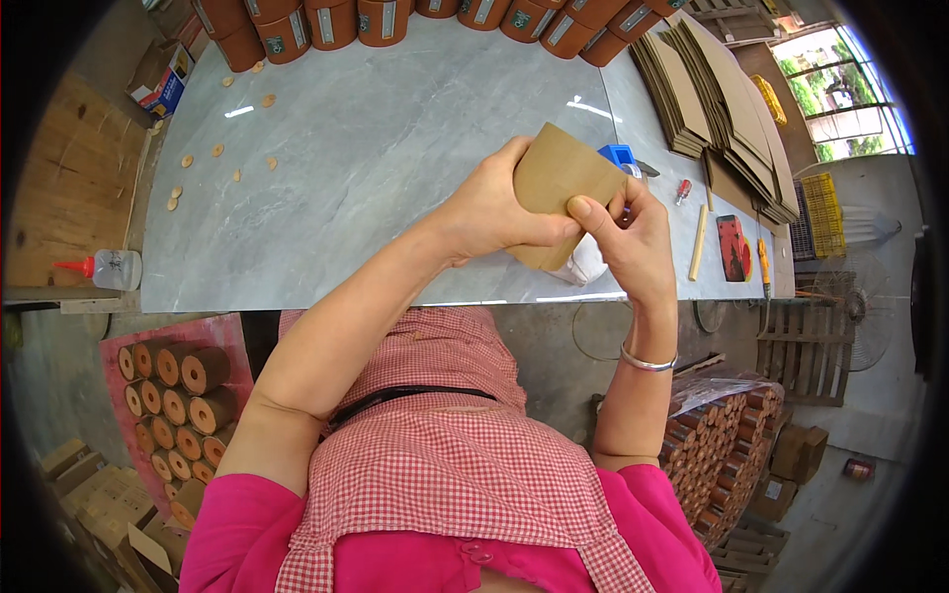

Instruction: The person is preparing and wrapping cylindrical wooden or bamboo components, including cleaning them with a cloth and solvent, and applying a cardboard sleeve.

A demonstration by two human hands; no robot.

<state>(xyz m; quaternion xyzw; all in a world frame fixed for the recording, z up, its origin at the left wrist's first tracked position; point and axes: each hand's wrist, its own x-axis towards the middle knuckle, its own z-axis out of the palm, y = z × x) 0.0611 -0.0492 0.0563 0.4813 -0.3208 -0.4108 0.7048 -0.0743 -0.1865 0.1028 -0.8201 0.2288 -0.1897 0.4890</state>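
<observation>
Both my hands hold a brown cardboard piece curved into a tube shape above the near edge of the grey marble table. My left hand wraps around its left side. My right hand pinches its right edge, thumb on top; a silver bangle sits on that wrist. A white object shows just below the cardboard, partly hidden by my hands.
Stacks of flat cardboard sheets lie at the right. Brown cylinders line the far edge. Small round discs are scattered at the left. A glue bottle, blue item, red screwdriver, stick and rolled tubes are nearby.
</observation>
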